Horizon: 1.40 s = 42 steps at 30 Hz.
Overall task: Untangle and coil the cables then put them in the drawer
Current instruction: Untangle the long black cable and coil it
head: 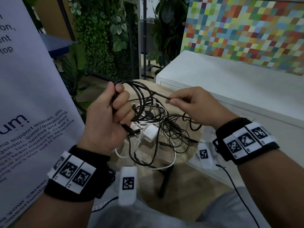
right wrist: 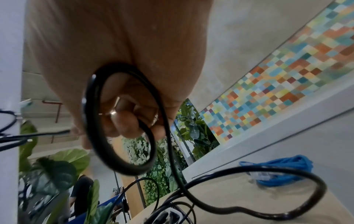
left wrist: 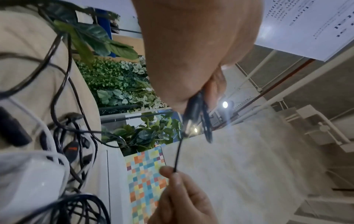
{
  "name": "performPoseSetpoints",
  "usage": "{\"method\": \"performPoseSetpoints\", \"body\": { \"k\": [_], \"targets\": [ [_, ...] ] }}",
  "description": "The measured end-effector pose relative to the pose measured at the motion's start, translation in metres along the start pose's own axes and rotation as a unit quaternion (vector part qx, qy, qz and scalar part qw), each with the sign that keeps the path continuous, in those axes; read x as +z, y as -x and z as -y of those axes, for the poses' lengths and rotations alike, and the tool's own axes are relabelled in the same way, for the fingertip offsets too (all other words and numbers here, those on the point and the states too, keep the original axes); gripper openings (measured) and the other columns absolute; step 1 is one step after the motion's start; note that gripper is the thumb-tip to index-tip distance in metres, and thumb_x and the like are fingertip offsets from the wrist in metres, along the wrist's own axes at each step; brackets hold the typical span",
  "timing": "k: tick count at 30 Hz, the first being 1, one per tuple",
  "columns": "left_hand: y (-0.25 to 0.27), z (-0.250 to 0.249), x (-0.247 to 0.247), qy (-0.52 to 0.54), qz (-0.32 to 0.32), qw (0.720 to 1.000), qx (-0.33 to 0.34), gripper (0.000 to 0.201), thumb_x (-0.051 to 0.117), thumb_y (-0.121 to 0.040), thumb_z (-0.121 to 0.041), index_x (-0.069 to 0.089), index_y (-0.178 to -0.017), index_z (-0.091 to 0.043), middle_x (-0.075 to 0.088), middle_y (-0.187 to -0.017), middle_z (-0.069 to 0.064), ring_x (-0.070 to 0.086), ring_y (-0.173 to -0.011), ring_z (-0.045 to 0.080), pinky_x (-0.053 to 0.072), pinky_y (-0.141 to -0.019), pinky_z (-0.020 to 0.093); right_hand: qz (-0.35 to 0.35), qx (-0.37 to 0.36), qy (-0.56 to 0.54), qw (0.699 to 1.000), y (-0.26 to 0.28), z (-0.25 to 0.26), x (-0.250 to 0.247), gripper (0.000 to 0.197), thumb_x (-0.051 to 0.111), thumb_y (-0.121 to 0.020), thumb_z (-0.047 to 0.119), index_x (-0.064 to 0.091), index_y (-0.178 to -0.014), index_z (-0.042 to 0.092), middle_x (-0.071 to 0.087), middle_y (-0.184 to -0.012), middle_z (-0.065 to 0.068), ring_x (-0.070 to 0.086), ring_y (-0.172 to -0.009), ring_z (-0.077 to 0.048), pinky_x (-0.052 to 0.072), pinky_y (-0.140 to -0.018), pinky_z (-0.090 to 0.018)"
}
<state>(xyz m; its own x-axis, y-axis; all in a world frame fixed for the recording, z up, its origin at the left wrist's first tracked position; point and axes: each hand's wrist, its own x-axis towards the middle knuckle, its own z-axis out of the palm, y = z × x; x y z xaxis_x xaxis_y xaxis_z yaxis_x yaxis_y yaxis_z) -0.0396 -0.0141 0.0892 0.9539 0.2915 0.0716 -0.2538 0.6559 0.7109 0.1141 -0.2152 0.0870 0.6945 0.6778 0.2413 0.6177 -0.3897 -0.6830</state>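
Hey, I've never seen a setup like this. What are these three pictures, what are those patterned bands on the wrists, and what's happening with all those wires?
There is no machine here. A person works with bare hands and wears three cameras. The widest picture comes from a camera on the head, looking down at both hands. The other two come from cameras worn at the wrists, by the black bands with square printed markers, and they look along the fingers.

On the round wooden table lie a tangle of black cables, a white cable and a white charger block.

The left hand grips a coil of black cable. The right hand pinches a strand leading from it, stretched between the two hands.
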Motion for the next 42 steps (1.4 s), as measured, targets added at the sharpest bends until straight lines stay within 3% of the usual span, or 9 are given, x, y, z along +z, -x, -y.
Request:
{"method": "performPoseSetpoints", "body": {
  "k": [5,9,11,15,19,29,33,38,42],
  "targets": [
    [-0.008,0.011,0.011,-0.012,-0.119,0.989,0.086,0.024,0.034,-0.113,-0.031,0.046,-0.096,-0.020,0.076,-0.094,-0.004,0.053,-0.049,0.008,0.037,-0.046,0.019,0.086,-0.035,0.195,0.976,0.007,0.009,0.014,0.019,0.058,-0.103,0.035,0.071,-0.116,0.038,0.070,-0.085,0.015,0.062,-0.076,-0.007,0.050,-0.069,-0.033],
    [-0.010,0.024,0.020,-0.255,-0.139,0.944,0.158,0.017,0.033,-0.114,-0.026,0.044,-0.103,-0.020,0.078,-0.114,-0.001,0.077,-0.079,0.019,0.059,-0.057,0.031,0.146,-0.058,0.305,0.939,0.024,0.028,0.029,0.026,0.050,-0.103,0.034,0.061,-0.126,0.041,0.070,-0.100,0.002,0.066,-0.095,-0.024,0.049,-0.068,-0.036],
    [-0.007,0.037,0.017,-0.439,-0.098,0.875,0.178,0.013,0.035,-0.113,-0.033,0.047,-0.108,-0.028,0.076,-0.113,-0.007,0.077,-0.087,0.015,0.063,-0.069,0.043,0.154,-0.076,0.350,0.921,0.030,0.038,0.036,0.028,0.050,-0.102,0.032,0.060,-0.127,0.038,0.071,-0.104,-0.001,0.067,-0.096,-0.027,0.044,-0.064,-0.034],
    [-0.003,0.058,0.005,-0.739,0.019,0.653,0.166,0.018,0.040,-0.110,-0.040,0.044,-0.108,-0.023,0.068,-0.087,0.000,0.068,-0.082,0.033,0.046,-0.064,0.043,0.130,-0.093,0.452,0.878,0.036,0.053,0.047,0.013,0.053,-0.098,0.024,0.061,-0.108,0.025,0.058,-0.076,0.000,0.049,-0.057,-0.022,0.027,-0.049,-0.031],
    [-0.005,0.057,0.004,-0.708,0.028,0.691,0.143,0.022,0.040,-0.108,-0.040,0.049,-0.106,-0.020,0.067,-0.089,0.001,0.064,-0.083,0.030,0.048,-0.072,0.049,0.114,-0.076,0.426,0.895,0.038,0.053,0.052,0.020,0.049,-0.100,0.027,0.064,-0.109,0.020,0.065,-0.083,-0.005,0.053,-0.064,-0.028,0.034,-0.056,-0.033],
    [-0.007,0.036,0.005,-0.727,0.135,0.672,0.050,0.065,0.024,-0.102,-0.070,0.065,-0.071,-0.030,0.061,-0.060,-0.015,0.058,-0.062,0.002,0.043,-0.064,0.034,0.014,-0.072,0.281,0.957,0.036,0.048,0.021,0.033,0.067,-0.080,0.062,0.078,-0.089,0.033,0.069,-0.071,0.009,0.063,-0.071,-0.015,0.052,-0.064,-0.032],
    [-0.007,0.028,-0.006,-0.658,0.179,0.731,-0.029,0.043,0.067,-0.090,-0.061,0.066,-0.073,-0.022,0.057,-0.056,-0.009,0.053,-0.051,0.005,0.041,-0.055,0.028,0.069,-0.062,0.297,0.950,0.035,0.031,0.007,0.033,0.069,-0.077,0.063,0.070,-0.095,0.036,0.065,-0.076,0.015,0.061,-0.075,-0.009,0.048,-0.066,-0.030],
    [-0.008,0.013,-0.011,-0.516,0.067,0.854,-0.002,0.043,0.058,-0.104,-0.034,0.066,-0.063,-0.024,0.041,-0.052,-0.014,0.035,-0.047,0.005,0.030,-0.052,0.027,0.134,-0.037,0.380,0.914,0.042,0.006,0.006,0.044,0.057,-0.082,0.076,0.064,-0.104,0.038,0.067,-0.085,0.016,0.062,-0.083,-0.010,0.040,-0.096,-0.038],
    [-0.015,-0.002,-0.021,-0.499,0.012,0.866,0.022,0.051,0.056,-0.106,-0.034,0.050,-0.055,-0.027,0.033,-0.054,-0.011,0.026,-0.048,0.009,0.022,-0.052,0.029,0.045,-0.053,0.294,0.953,0.047,-0.006,0.003,0.050,0.036,-0.094,0.069,0.066,-0.083,0.030,0.046,-0.053,0.015,0.044,-0.054,-0.001,0.042,-0.072,-0.033]
  ]
}}
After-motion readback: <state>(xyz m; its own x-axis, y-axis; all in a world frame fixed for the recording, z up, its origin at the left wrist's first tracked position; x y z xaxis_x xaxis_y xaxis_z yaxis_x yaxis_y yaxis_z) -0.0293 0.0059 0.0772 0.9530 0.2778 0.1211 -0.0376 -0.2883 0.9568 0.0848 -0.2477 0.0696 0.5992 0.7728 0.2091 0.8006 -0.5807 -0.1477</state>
